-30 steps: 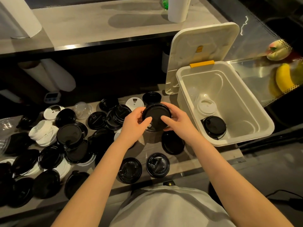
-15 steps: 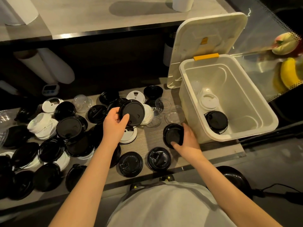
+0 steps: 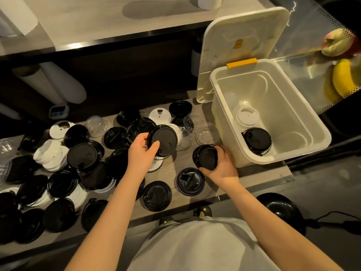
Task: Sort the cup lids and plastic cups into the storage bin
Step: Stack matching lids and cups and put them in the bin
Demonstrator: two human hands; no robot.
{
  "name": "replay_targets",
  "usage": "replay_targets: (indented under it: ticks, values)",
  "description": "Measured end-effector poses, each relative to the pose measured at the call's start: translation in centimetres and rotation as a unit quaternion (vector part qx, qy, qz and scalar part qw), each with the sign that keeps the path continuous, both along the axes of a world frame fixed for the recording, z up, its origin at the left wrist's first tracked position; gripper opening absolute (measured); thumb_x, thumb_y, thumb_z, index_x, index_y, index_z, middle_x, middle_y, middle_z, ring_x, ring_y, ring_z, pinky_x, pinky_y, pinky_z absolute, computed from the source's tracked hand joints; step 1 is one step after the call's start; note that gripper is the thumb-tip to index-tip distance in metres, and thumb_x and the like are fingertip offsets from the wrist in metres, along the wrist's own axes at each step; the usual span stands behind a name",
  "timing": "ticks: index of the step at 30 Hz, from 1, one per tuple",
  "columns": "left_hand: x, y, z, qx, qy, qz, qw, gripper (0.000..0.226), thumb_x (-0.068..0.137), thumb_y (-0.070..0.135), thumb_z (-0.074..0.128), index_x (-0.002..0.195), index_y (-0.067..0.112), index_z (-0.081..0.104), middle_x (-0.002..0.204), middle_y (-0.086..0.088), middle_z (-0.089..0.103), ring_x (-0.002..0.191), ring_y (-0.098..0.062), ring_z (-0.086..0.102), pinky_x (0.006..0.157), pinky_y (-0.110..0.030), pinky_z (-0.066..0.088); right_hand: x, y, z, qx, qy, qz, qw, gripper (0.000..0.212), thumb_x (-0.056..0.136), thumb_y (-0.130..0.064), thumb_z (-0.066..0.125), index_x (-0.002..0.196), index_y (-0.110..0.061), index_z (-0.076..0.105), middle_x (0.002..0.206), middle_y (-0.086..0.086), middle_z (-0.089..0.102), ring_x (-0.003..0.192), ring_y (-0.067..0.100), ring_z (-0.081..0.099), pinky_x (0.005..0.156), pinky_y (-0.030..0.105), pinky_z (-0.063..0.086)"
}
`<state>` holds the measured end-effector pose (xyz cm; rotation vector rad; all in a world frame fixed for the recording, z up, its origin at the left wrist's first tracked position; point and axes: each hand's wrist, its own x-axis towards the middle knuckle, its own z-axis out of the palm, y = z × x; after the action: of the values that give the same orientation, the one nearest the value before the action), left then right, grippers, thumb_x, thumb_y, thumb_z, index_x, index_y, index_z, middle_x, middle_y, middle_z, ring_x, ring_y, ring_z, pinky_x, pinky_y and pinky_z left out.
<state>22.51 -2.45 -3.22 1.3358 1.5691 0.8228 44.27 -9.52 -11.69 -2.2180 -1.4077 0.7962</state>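
Observation:
My left hand (image 3: 142, 153) grips a black cup lid (image 3: 164, 139), tilted above the pile. My right hand (image 3: 220, 167) holds a second black lid (image 3: 206, 158) just off the counter, close to the near-left corner of the white storage bin (image 3: 242, 153). The bin stands open, its lid (image 3: 242, 40) propped up behind it. Inside lie a black lid stack (image 3: 256, 140), white lids (image 3: 248, 118) and a clear cup. Several black, white and clear lids cover the counter to the left.
Two black lids (image 3: 190, 181) (image 3: 157, 195) lie near the counter's front edge. Clear lids (image 3: 207, 133) sit beside the bin. A small timer (image 3: 58, 111) and white rolls (image 3: 62, 83) are at the back left. Fruit (image 3: 341, 79) lies behind a perforated panel at right.
Both hands held one black lid together; they have separated. My left hand kept the lid and moved left, my right hand dropped to the counter and picked up another black lid.

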Motion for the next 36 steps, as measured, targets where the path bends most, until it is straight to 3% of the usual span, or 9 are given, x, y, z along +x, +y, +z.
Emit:
replay_targets:
  ticks: [7,11,14,18,21,24,29,32,36]
  values:
    - [1.3,0.1,0.0,-0.015,-0.016,-0.010,1.000,0.026,0.091,0.011,0.056,0.116,0.010,0.051,0.100,0.004,0.062,0.090,-0.006,0.061,0.072,-0.013,0.047,-0.8,-0.7,2.6,0.062,0.053,-0.033,0.996,0.090,0.069,-0.038,0.080,0.141,-0.016,0.030,0.144,0.003,0.032,0.132,0.019,0.034,0.107,0.029,0.031]
    - [2.6,0.0,-0.3,-0.070,-0.057,-0.016,0.996,0.032,0.093,0.019,0.055,0.122,0.011,0.047,0.119,-0.004,0.060,0.111,-0.018,0.057,0.092,-0.034,0.049,-1.8,-0.3,5.4,0.151,0.126,0.003,0.981,0.090,0.068,-0.030,0.082,0.140,-0.015,0.030,0.145,0.000,0.031,0.134,0.011,0.029,0.111,0.022,0.025]
    - [3.7,-0.7,0.6,-0.125,-0.156,-0.023,0.980,0.024,0.096,0.017,0.049,0.120,0.012,0.050,0.109,-0.002,0.063,0.099,-0.014,0.061,0.073,-0.023,0.050,-2.8,0.6,7.5,0.166,0.168,0.057,0.970,0.092,0.067,-0.028,0.083,0.141,-0.019,0.029,0.144,-0.007,0.033,0.132,0.003,0.031,0.109,0.018,0.028]
    - [3.5,-1.1,1.2,-0.178,-0.257,0.007,0.950,0.021,0.098,0.024,0.042,0.109,0.015,0.058,0.100,0.000,0.064,0.099,-0.018,0.057,0.084,-0.033,0.041,-3.0,1.5,8.8,0.170,0.188,0.095,0.963,0.087,0.066,-0.028,0.084,0.137,-0.025,0.034,0.143,-0.011,0.037,0.129,-0.001,0.034,0.110,0.023,0.033]
    - [3.3,-1.1,1.4,-0.162,-0.258,0.022,0.952,0.020,0.099,0.021,0.039,0.099,0.015,0.058,0.093,-0.001,0.062,0.089,-0.016,0.057,0.075,-0.030,0.042,-2.9,1.5,9.3,0.193,0.206,0.110,0.953,0.086,0.065,-0.027,0.085,0.136,-0.023,0.036,0.141,-0.012,0.039,0.129,-0.002,0.036,0.108,0.026,0.037]
    - [3.5,-1.1,1.7,-0.160,-0.267,0.046,0.949,0.022,0.099,0.021,0.039,0.107,0.013,0.058,0.094,-0.001,0.062,0.085,-0.015,0.056,0.067,-0.027,0.042,-3.4,1.7,9.7,0.206,0.205,0.139,0.947,0.084,0.066,-0.027,0.084,0.134,-0.028,0.036,0.140,-0.016,0.036,0.131,-0.005,0.033,0.107,0.016,0.033]
    - [3.3,-1.3,2.1,-0.186,-0.356,0.041,0.915,0.040,0.101,0.034,0.033,0.122,0.011,0.058,0.112,-0.008,0.066,0.102,-0.021,0.062,0.075,-0.031,0.052,-3.8,2.5,9.8,0.210,0.157,0.186,0.947,0.083,0.068,-0.026,0.083,0.133,-0.034,0.032,0.131,-0.021,0.036,0.123,-0.018,0.028,0.101,0.001,0.023]
    - [2.9,-1.3,2.3,-0.164,-0.324,-0.011,0.932,0.032,0.098,0.025,0.041,0.123,0.010,0.055,0.110,-0.006,0.066,0.103,-0.020,0.061,0.081,-0.033,0.050,-3.8,2.5,9.4,0.186,0.135,0.195,0.954,0.086,0.070,-0.030,0.081,0.139,-0.035,0.031,0.135,-0.021,0.037,0.128,-0.004,0.029,0.103,0.009,0.024]
    - [2.4,-1.5,2.0,-0.140,-0.261,-0.044,0.954,0.030,0.092,0.006,0.052,0.120,0.014,0.053,0.104,-0.001,0.068,0.094,-0.012,0.065,0.073,-0.023,0.053,-3.2,2.5,9.1,0.156,0.112,0.228,0.955,0.090,0.072,-0.030,0.079,0.144,-0.034,0.026,0.144,-0.014,0.035,0.132,0.002,0.027,0.107,0.019,0.024]
